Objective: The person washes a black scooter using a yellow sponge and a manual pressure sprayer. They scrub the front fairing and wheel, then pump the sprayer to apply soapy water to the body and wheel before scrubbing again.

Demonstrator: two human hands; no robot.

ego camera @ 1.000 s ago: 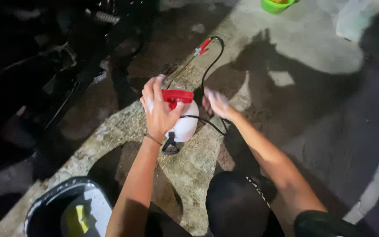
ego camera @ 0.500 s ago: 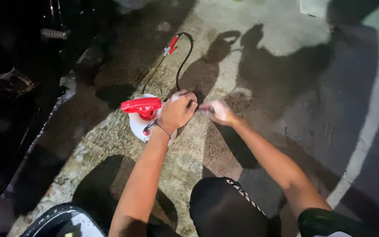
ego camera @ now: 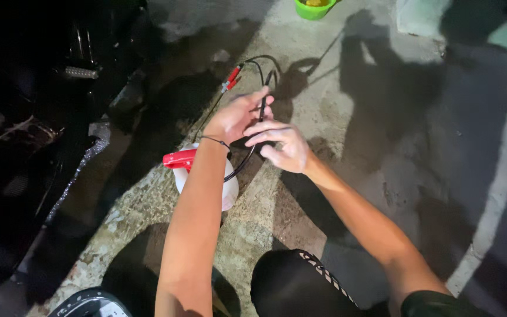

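whereas half a second ago both hands sat at the top of the sprayer bottle, they are now lifted off it and gathered on the black hose (ego camera: 263,108), just above centre frame.

- black hose: loops from the bottle's top up between the hands, arcs toward the upper middle of the frame and ends at a red-handled spray wand (ego camera: 230,78) lying on the ground.
- left hand (ego camera: 237,115): fingers curled loosely over the hose, a thin band at the wrist; its forearm now crosses over the bottle and hides part of it.
- right hand (ego camera: 283,147): touching the left, fingers narrow and pinched around the hose.
- sprayer bottle (ego camera: 227,191): white, standing on the ground left of centre, below the hands; its red pump handle (ego camera: 180,159) sticks out to the left, now ungripped.
- meaning of the change: judged from this, the work has passed from the pump top to the hose itself.
- concrete ground (ego camera: 347,111): rough, patchy, crossed by shadows of the arms.
- green bowl (ego camera: 314,7): top edge, well apart.
- dark machinery (ego camera: 42,105): left side, too dim to identify.
- round dark container (ego camera: 86,305): lower left edge, partly cut off.
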